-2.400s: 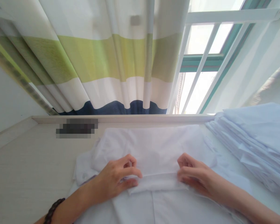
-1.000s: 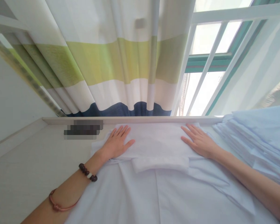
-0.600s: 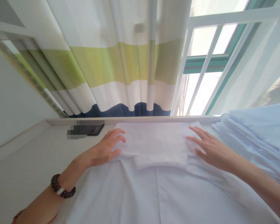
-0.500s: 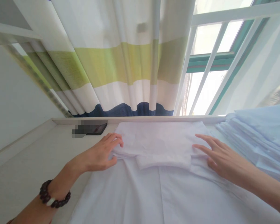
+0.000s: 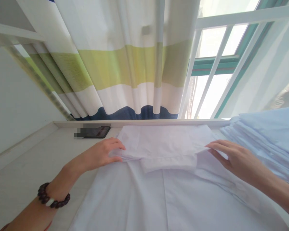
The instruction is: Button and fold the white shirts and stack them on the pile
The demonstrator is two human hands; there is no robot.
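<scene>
A white shirt lies spread out before me, its collar in the middle and a folded white part above it. At the left edge of the fold, my left hand grips the layered cloth, fingers on top and thumb lower. On the opposite side, my right hand pinches the shirt's edge between thumb and fingertips and pulls it slightly taut. A dark beaded bracelet circles my left wrist.
A phone, partly pixelated, lies at the back left. Several pale, folded cloths are stacked on the right. Along the back run a low ledge, a striped curtain and a white railing before a window.
My right hand's outstretched fingers have closed on the right edge of the shirt and lifted it a little. My left hand has settled on the left edge, its fingers around the cloth.
</scene>
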